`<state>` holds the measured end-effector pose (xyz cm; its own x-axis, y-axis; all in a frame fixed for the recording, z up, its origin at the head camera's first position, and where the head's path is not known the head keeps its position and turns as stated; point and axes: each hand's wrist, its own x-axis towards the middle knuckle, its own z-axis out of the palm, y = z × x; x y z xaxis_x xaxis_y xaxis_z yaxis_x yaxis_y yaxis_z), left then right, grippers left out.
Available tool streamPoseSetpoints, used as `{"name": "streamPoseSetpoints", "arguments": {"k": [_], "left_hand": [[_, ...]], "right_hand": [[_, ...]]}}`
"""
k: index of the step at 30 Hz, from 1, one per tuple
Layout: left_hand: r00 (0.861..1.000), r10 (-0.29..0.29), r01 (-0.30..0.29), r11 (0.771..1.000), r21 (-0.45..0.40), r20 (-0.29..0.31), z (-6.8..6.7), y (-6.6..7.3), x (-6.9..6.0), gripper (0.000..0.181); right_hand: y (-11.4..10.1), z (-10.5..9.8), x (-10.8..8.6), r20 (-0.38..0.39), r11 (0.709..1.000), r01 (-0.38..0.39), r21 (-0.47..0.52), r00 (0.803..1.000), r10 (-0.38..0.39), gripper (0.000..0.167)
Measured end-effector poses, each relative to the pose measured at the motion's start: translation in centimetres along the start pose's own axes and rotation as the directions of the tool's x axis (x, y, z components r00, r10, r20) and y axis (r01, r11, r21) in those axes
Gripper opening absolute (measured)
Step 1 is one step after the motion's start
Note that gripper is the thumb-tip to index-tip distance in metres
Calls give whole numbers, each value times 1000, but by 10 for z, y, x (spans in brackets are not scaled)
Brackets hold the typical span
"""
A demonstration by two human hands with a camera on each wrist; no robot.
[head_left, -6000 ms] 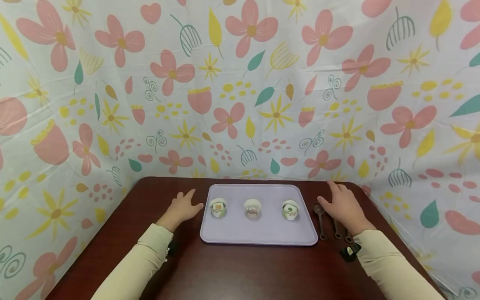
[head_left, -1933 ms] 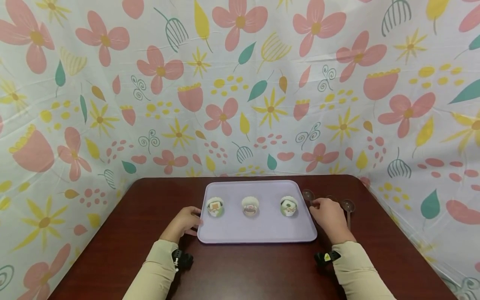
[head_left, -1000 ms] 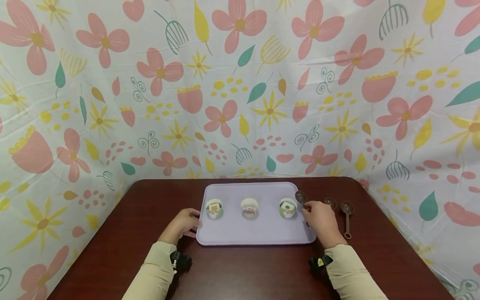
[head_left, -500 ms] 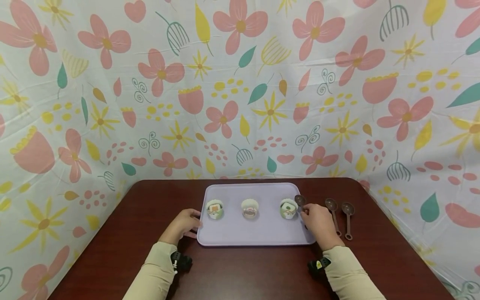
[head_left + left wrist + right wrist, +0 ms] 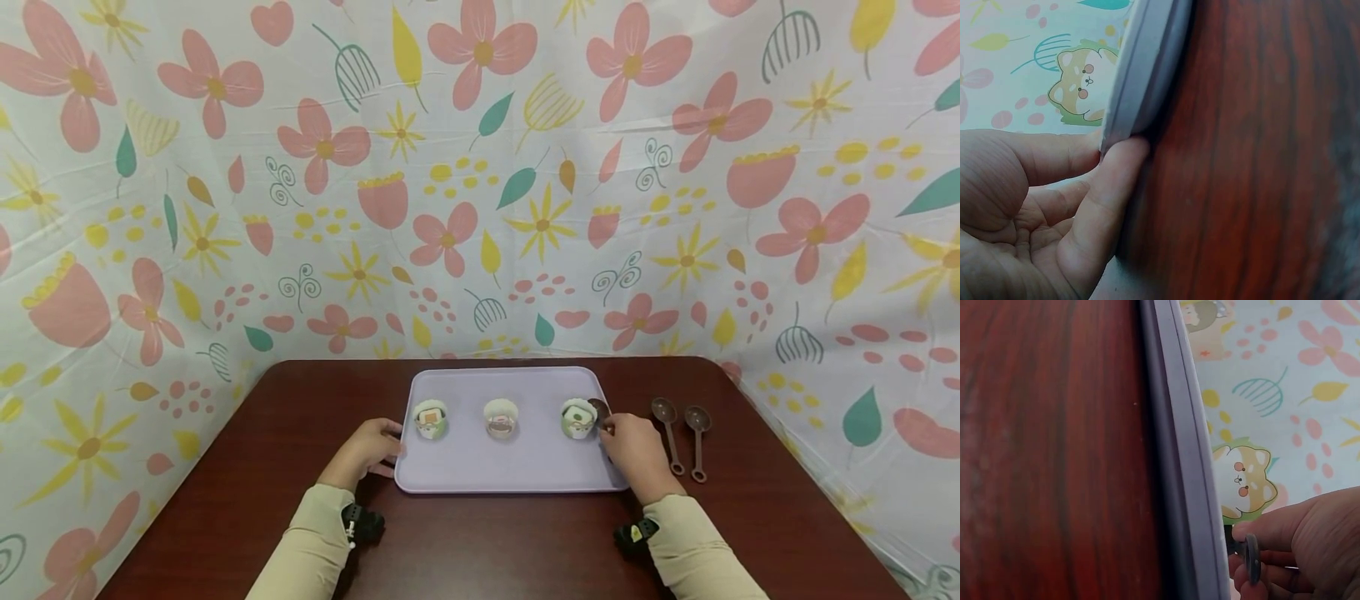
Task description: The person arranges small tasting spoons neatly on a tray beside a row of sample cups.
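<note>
At the left edge of the lavender tray [image 5: 498, 477], the left hand [image 5: 366, 450] pinches the rim between thumb and fingers; the left wrist view shows this hand [image 5: 1041, 212] on the tray's side [image 5: 1141, 75]. The right hand [image 5: 637, 450] holds a brown spoon [image 5: 600, 410] by its handle, over the tray's right edge, its bowl close beside the right cup [image 5: 579, 419]. In the right wrist view the handle's end [image 5: 1252, 559] sticks out from the fingers of this hand [image 5: 1316, 544]. A middle cup [image 5: 501, 419] and a left cup [image 5: 431, 419] also stand on the tray.
Two more brown spoons, one [image 5: 664, 412] nearer the tray and another [image 5: 698, 421] farther right, lie on the dark wooden table [image 5: 465, 550]. A floral sheet [image 5: 480, 183] hangs behind the table and along its sides.
The right hand has moved left from the table beside the tray, bringing the spoon over the tray's edge to the right cup. The left hand, earlier spread beside the tray, now grips its rim.
</note>
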<state>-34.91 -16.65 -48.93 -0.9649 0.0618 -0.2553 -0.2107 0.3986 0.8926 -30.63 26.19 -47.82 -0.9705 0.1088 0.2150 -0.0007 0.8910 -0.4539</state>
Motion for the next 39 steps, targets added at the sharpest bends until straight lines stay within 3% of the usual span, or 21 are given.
{"name": "streamPoseSetpoints", "arguments": {"k": [16, 39], "left_hand": [[1000, -11, 11, 1000, -24, 17, 0, 0, 3, 47], [1000, -13, 13, 1000, -18, -5, -2, -2, 1, 47]], "right_hand": [[3, 2, 0, 11, 1000, -3, 5, 1000, 3, 20], [1, 2, -1, -5, 1000, 1, 6, 1000, 0, 18]]}}
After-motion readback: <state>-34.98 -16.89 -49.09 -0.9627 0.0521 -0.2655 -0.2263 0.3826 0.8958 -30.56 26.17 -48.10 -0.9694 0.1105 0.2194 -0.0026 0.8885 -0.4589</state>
